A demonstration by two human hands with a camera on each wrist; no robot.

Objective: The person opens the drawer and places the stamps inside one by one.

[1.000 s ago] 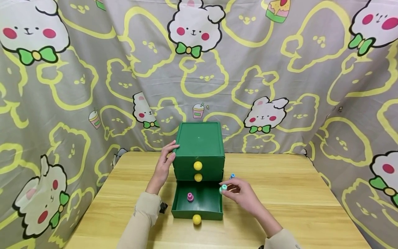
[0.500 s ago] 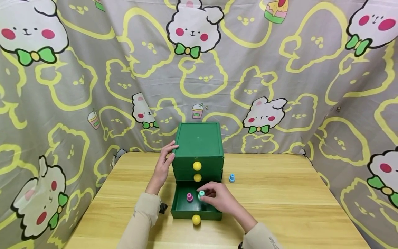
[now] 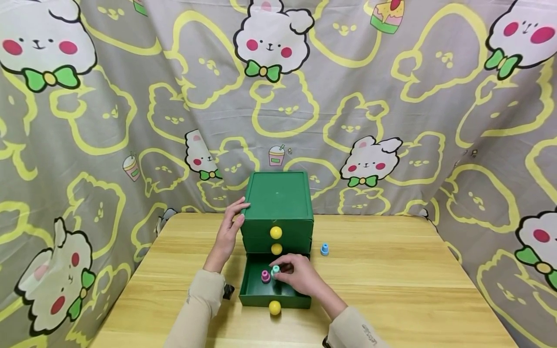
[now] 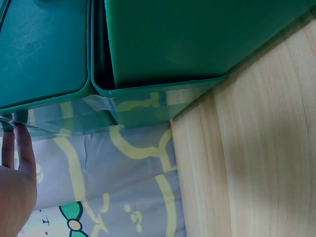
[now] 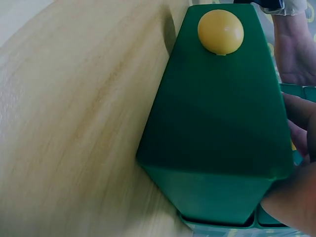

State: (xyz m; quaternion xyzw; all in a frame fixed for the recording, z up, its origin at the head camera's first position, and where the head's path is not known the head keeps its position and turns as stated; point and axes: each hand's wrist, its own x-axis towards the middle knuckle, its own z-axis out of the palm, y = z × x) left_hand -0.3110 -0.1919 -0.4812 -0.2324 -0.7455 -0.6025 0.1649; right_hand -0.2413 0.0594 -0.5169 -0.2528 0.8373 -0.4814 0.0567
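Note:
A small green drawer cabinet (image 3: 278, 195) stands on the table with its bottom drawer (image 3: 256, 300) pulled out. My right hand (image 3: 300, 275) pinches a small stepped mint-green peg (image 3: 276, 269) low inside this drawer. Just left of it, a similar magenta peg (image 3: 265, 277) stands upright. My left hand (image 3: 226, 239) rests with extended fingers against the cabinet's left side; its fingers (image 4: 25, 150) touch that side in the left wrist view. In the right wrist view the drawer front (image 5: 217, 113) hides the pegs, and part of my right hand (image 5: 296, 192) shows over its edge.
A blue peg (image 3: 324, 250) stands on the wooden table (image 3: 391, 270), right of the cabinet. Yellow ball knobs (image 3: 275, 308) stick out from the drawer fronts. Behind the table hangs a patterned curtain (image 3: 278, 121). A small black object (image 3: 228, 290) shows by the left sleeve.
My right hand has carried the mint-green peg leftward from the drawer's right edge to beside the magenta peg. The left hand has stayed on the cabinet.

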